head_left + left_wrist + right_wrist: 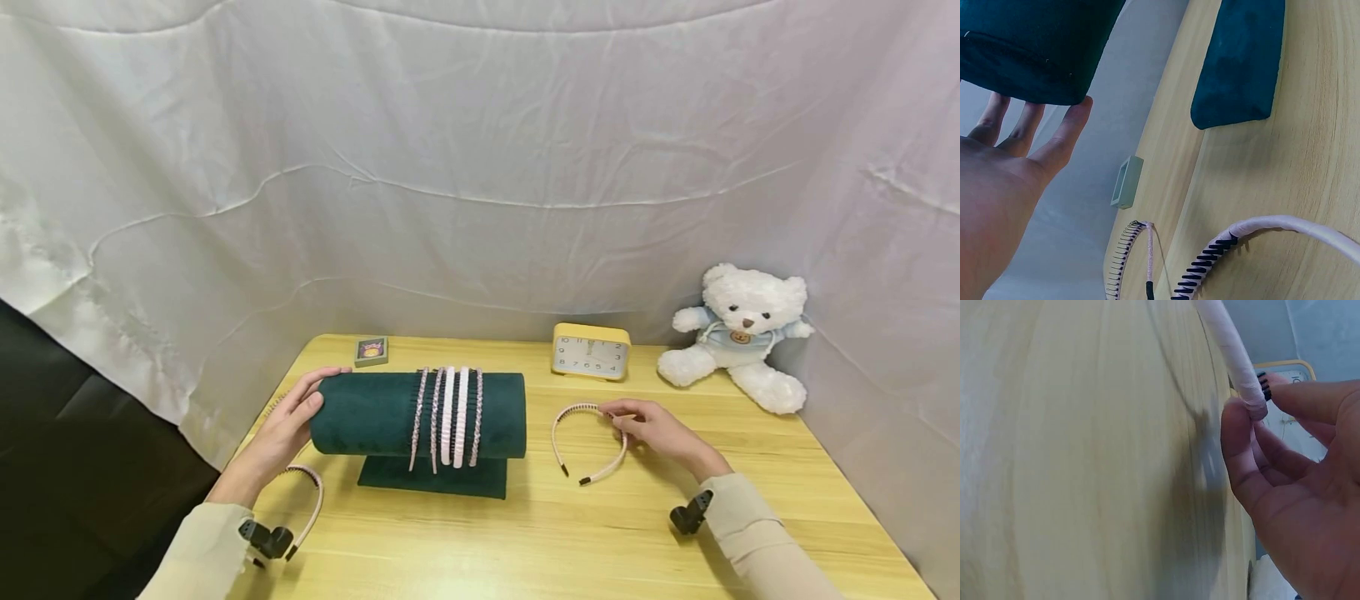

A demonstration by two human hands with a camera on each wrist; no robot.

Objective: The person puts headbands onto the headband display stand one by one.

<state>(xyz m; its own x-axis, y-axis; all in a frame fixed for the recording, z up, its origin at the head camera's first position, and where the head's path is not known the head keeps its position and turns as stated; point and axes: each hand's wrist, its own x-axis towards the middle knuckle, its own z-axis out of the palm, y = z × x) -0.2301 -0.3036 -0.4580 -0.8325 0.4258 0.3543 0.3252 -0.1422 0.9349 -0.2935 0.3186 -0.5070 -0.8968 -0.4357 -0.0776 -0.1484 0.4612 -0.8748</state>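
A dark green velvet roll stand [363,417] bears several pink and white headbands [461,417] side by side, right of its middle. My left hand [281,429] rests on the roll's left end; in the left wrist view its extended fingers [1057,147] touch the end's edge. To the right of the stand, my right hand [652,429] pinches a pale pink toothed headband [1229,347] between thumb and fingers, at the top of its curve. That headband's black tips point toward me. Below my left wrist lies another pink headband [1285,222], partly hidden by the sleeve.
A further toothed headband [1124,253] lies behind my left hand. At the table's back edge are a small green-framed box [371,352] and a yellow alarm clock [591,352]. A white teddy bear [742,337] sits at the back right. Grey curtain [480,167] surrounds the table.
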